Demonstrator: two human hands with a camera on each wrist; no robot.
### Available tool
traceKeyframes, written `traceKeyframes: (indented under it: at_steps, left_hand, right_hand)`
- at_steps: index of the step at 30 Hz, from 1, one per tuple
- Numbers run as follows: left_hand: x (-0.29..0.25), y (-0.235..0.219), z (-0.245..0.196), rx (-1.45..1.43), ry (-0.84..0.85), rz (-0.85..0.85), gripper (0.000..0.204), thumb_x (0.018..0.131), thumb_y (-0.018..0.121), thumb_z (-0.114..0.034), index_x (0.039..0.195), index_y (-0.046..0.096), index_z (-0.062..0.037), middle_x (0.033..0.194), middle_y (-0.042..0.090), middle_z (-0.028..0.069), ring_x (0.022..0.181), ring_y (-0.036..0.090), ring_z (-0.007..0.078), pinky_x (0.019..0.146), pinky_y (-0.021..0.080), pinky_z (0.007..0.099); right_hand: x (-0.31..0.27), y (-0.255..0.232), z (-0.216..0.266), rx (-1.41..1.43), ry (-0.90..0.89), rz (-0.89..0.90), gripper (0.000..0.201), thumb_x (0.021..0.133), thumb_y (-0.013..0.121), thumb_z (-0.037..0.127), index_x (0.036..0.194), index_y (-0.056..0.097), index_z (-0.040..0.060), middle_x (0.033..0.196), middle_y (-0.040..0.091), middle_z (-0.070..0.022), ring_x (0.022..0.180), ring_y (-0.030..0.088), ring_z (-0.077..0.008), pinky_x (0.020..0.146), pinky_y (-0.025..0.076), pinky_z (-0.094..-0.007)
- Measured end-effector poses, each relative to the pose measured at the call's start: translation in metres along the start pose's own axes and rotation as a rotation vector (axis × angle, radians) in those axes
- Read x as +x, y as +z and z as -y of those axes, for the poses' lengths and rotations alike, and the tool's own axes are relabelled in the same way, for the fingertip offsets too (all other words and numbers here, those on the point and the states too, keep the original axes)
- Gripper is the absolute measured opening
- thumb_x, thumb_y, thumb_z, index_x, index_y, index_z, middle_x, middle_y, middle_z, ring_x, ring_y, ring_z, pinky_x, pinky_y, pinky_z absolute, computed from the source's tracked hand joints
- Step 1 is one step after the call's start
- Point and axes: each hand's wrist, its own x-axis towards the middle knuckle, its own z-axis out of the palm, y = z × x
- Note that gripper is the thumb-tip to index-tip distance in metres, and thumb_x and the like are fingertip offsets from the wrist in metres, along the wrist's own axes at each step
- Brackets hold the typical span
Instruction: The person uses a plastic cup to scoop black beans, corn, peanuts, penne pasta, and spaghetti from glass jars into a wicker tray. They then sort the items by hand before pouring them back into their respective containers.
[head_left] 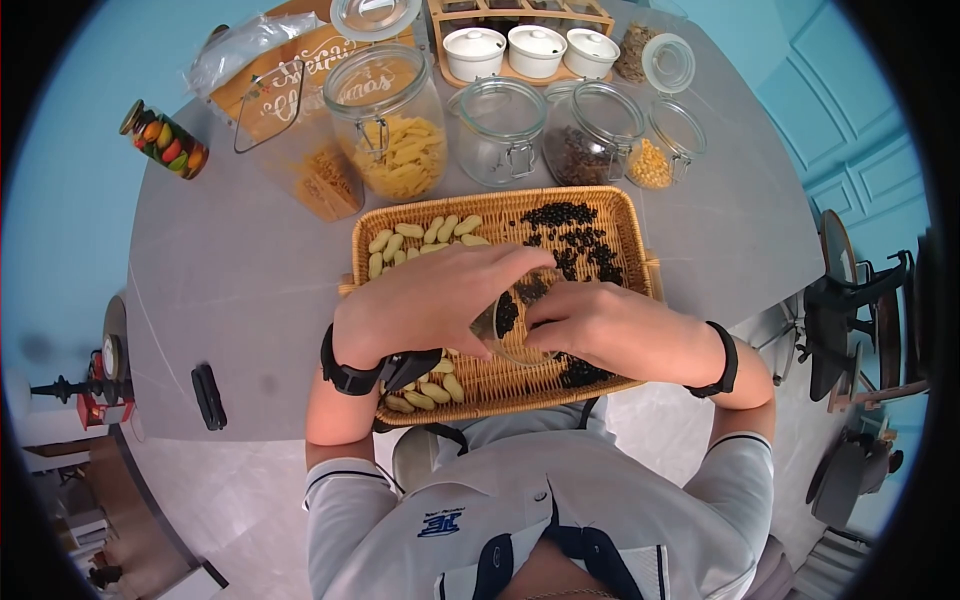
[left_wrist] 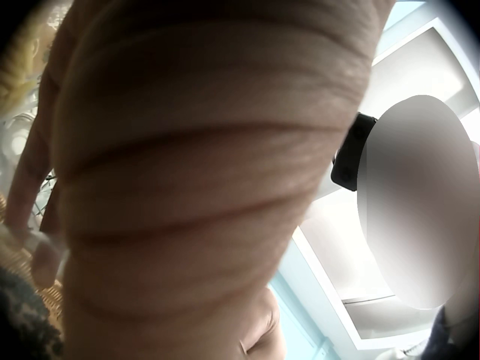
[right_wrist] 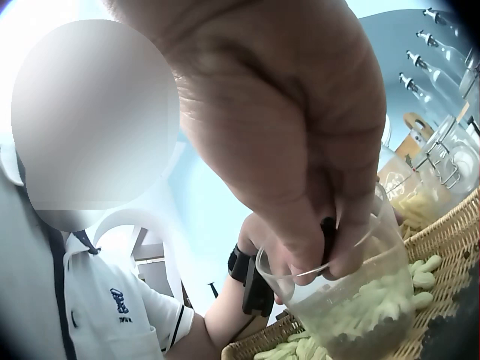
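In the head view my left hand grips a clear cup over the middle of the wicker tray. Dark beans show inside the cup. The fingertips of my right hand reach into its mouth; the right wrist view has this hand pinching something small and black at the rim of the cup. Black beans lie scattered on the tray's right side, and peanuts on its left. My left palm fills most of the left wrist view.
Behind the tray stand a pasta jar, an empty glass jar, a jar of dark pieces and a small jar of yellow kernels. White lidded pots sit farther back. A black object lies at the left.
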Motion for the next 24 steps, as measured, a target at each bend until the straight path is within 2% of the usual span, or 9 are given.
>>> traceKeyframes:
  at_steps: [2, 12, 24]
  left_hand:
    - [0.0008, -0.0006, 0.0006, -0.019, -0.040, 0.028, 0.096, 0.063, 0.091, -0.018, 0.146, 0.044, -0.0102, 0.141, 0.058, 0.0128, 0.131, 0.055, 0.0346, 0.107, 0.046, 0.0435]
    - [0.0021, 0.0004, -0.0014, 0.001, -0.020, 0.031, 0.096, 0.061, 0.092, -0.016, 0.145, 0.046, -0.0097, 0.140, 0.058, 0.0121, 0.130, 0.055, 0.0340, 0.106, 0.047, 0.0429]
    - [0.0028, -0.0010, -0.0040, -0.003, -0.029, 0.034, 0.095, 0.060, 0.092, -0.014, 0.144, 0.047, -0.0101, 0.139, 0.059, 0.0112, 0.129, 0.056, 0.0335, 0.106, 0.047, 0.0428]
  right_hand:
    - [0.0000, -0.0003, 0.0021, 0.000, -0.006, 0.017, 0.025, 0.078, 0.063, -0.003, 0.103, 0.069, -0.0025, 0.108, 0.068, -0.0150, 0.103, 0.064, -0.0339, 0.088, 0.055, -0.0422]
    - [0.0021, -0.0047, 0.0073, -0.097, -0.041, 0.104, 0.026, 0.078, 0.064, 0.000, 0.103, 0.071, 0.0003, 0.104, 0.067, -0.0129, 0.106, 0.062, -0.0313, 0.095, 0.053, -0.0408]
    - [0.0016, -0.0017, 0.0025, -0.081, -0.094, 0.044, 0.031, 0.078, 0.062, 0.000, 0.108, 0.074, 0.0017, 0.110, 0.070, -0.0125, 0.106, 0.063, -0.0315, 0.098, 0.051, -0.0400]
